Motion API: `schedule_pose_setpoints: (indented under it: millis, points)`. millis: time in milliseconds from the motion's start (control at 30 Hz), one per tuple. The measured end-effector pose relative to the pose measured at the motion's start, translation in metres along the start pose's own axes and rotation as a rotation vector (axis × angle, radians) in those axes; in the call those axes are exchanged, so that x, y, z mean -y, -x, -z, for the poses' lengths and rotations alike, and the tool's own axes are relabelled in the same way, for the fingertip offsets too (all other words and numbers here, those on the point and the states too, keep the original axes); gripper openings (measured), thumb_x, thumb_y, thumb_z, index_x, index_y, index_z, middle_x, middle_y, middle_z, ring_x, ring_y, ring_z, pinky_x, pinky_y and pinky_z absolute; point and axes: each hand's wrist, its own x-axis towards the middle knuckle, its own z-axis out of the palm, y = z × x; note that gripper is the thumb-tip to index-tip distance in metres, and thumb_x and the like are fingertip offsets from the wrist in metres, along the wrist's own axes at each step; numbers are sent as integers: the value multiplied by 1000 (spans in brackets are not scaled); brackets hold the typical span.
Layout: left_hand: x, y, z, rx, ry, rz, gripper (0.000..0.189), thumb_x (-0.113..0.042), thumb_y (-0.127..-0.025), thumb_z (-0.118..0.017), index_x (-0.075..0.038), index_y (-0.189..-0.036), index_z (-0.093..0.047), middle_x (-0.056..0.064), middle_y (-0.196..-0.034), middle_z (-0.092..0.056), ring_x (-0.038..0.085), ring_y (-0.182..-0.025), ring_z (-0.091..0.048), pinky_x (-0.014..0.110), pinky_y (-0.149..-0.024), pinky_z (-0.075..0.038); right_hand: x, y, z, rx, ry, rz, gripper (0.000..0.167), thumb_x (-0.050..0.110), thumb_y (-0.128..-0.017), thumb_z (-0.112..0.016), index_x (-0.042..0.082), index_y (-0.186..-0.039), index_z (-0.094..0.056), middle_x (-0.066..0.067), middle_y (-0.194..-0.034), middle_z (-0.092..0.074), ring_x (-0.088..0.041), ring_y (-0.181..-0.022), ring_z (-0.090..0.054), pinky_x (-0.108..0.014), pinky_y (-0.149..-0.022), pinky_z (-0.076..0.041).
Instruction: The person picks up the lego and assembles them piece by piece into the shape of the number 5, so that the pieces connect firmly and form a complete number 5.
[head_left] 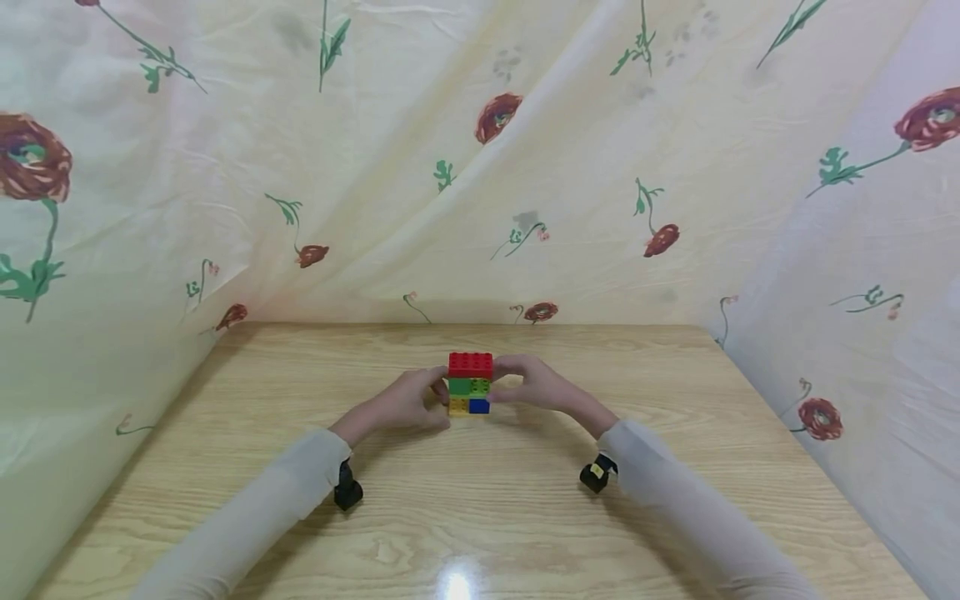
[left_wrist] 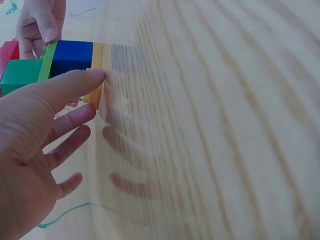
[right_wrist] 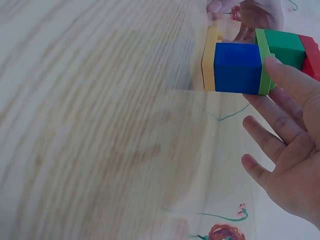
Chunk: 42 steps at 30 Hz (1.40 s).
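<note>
A small stack of toy building bricks stands on the table between my hands. Its base is an orange plate (right_wrist: 207,62), with a blue brick (right_wrist: 237,67) on the right part of it. Above the blue brick come a light green plate (left_wrist: 47,61), a green brick (head_left: 459,387) on the left, and a red brick (head_left: 471,365) on top. My left hand (head_left: 405,402) pinches the stack low down, its thumb at the orange plate and other fingers spread behind. From the right side, my right hand (head_left: 542,383) holds the stack, thumb at the light green plate.
The light wood table (head_left: 480,500) runs back to a pale cloth (head_left: 360,150) printed with red flowers, which also hangs at both sides. Black wrist cameras sit under both sleeves, one at the left wrist (head_left: 347,487) and one at the right wrist (head_left: 596,473).
</note>
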Motion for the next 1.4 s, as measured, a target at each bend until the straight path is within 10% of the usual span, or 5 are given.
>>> schedule_pose_setpoints:
  millis: [1033, 1400]
  points:
    - [2, -29, 21, -116, 114, 68, 85, -12, -87, -81, -7, -157, -33, 7, -109, -74, 30, -114, -65, 49, -106, -49, -11, -14, 9, 81, -96, -231, 39, 27, -105, -57, 5, -137, -62, -13, -136, -66, -32, -132, -57, -54, -112, -43]
    - [14, -36, 23, -94, -6, 120, 85, -29, -85, -83, -15, -156, -38, 10, -118, -69, 27, -112, -63, 46, -96, -54, -17, -19, 7, 57, -148, -247, 30, 25, -106, -56, 11, -131, -64, -11, -135, -64, -28, -124, -59, -51, -109, -46]
